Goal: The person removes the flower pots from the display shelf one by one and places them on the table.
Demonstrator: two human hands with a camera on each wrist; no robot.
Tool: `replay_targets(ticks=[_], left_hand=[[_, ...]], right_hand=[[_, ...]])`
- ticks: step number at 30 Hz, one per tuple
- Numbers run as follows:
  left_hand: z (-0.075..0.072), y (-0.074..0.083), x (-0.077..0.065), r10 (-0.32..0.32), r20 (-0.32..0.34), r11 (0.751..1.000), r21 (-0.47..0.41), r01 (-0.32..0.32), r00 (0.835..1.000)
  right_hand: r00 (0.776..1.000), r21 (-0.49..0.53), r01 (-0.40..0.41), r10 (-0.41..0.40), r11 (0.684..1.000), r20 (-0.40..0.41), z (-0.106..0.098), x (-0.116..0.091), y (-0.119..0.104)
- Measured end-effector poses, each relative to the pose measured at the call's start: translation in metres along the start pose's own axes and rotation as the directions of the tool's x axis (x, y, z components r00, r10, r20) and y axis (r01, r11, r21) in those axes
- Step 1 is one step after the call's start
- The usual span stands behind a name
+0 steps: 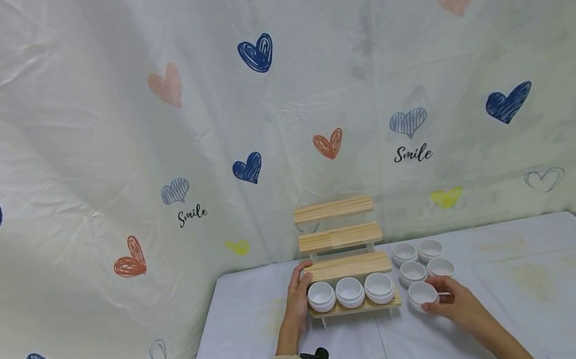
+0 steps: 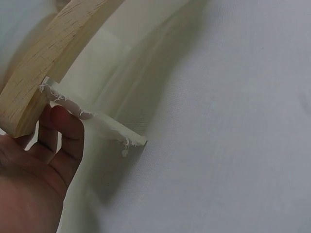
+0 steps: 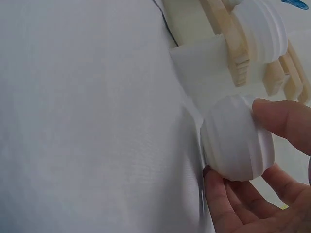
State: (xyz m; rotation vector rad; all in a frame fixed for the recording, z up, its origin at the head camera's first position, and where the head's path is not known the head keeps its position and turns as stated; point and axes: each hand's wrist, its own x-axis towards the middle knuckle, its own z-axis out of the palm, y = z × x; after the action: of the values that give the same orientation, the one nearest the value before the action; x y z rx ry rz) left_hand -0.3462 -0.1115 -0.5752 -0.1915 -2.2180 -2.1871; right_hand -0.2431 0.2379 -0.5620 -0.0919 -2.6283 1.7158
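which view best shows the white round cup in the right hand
The right wrist view: the held white round cup appears large, ridged side clear. Head view shows it smaller, open top visible; left wrist, not at all.

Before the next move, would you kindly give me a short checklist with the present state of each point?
1. Cup gripped: ok; the right hand holds a white cup between thumb and fingers.
2. Rack held: ok; the left hand grips the wooden rack at its left side.
3. Space for another cup on the lowest board: not ok; three cups fill its width.
4. Space on the board above it: ok; it looks bare.
5. Held cup clear of the table: cannot tell.
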Motion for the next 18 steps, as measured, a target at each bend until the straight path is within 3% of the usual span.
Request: replay_targets(ticks=[18], left_hand=[[0.0003,0.0020,-0.0014,0.017,-0.005,1.000,0.008,-0.017,1.000]], right_hand=[[1.000,-0.064,0.028,-0.027,0.998,0.010,0.0005,0.0043,0.0064]])
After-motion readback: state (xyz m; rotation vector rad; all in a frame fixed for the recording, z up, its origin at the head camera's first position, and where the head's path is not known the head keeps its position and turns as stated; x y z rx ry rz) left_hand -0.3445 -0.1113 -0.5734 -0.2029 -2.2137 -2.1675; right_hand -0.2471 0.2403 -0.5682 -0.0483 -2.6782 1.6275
